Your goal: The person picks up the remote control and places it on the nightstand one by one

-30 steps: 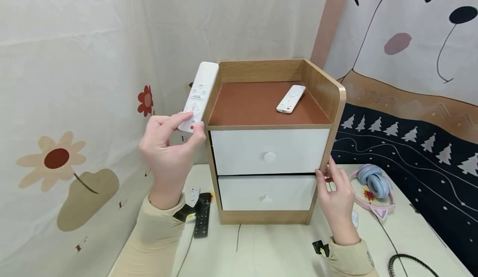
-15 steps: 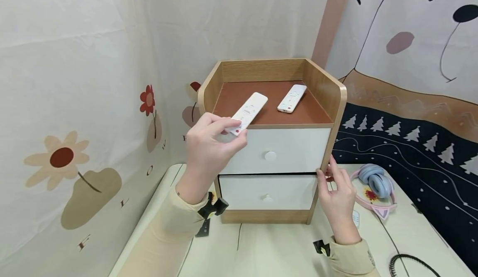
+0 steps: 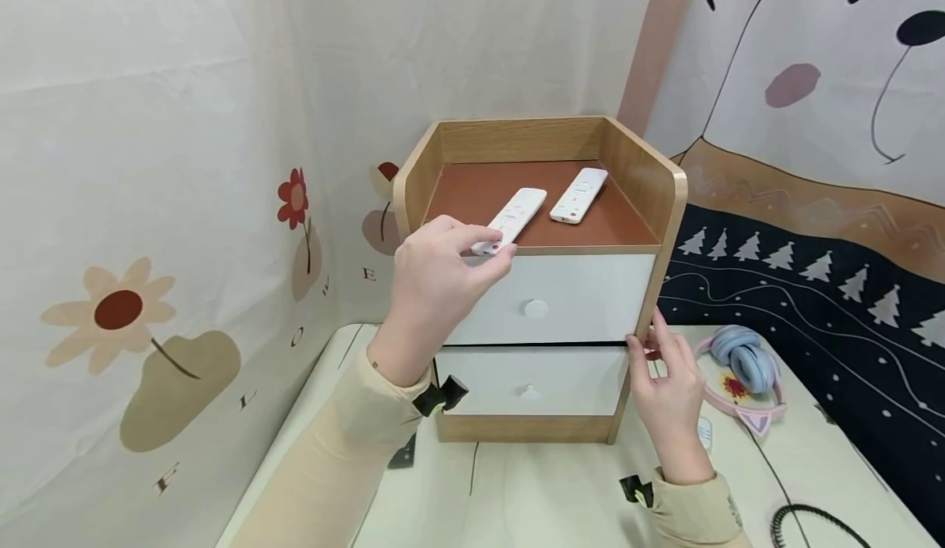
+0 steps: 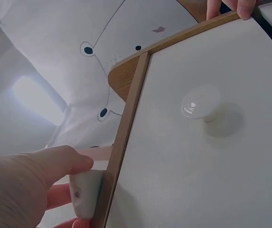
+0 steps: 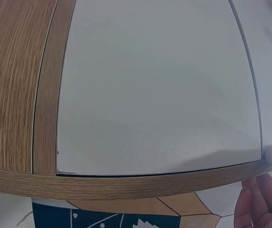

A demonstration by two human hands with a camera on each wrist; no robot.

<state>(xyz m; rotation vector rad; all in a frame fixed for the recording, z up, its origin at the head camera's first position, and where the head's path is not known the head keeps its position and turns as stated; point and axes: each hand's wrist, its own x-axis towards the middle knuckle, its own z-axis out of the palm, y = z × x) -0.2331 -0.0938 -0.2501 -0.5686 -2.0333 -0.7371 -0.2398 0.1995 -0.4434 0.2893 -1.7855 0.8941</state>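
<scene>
My left hand (image 3: 448, 281) pinches the near end of a white remote control (image 3: 520, 210) between thumb and fingers. The remote slants over the front edge of the cabinet's brown top shelf (image 3: 465, 191); in the left wrist view, its end (image 4: 84, 192) is right beside the wooden edge. A second white remote (image 3: 579, 195) lies on the shelf to the right. With its thumb at the front edge and fingers along the side, my right hand (image 3: 672, 392) touches the right side of the wooden cabinet (image 3: 527, 427). Both white drawers, upper (image 3: 576, 298) and lower (image 3: 568, 380), are closed.
Pink and blue headphones (image 3: 746, 367) lie on the white table (image 3: 539, 499) right of the cabinet. A black coiled cord (image 3: 812, 511) is at front right. A black remote (image 3: 402, 454) is mostly hidden beneath my left forearm. Printed cloth hangs behind.
My left hand has moved right and lowered the remote from left of the cabinet to its shelf front, tilting it flatter. My right hand has stayed at the cabinet's side.
</scene>
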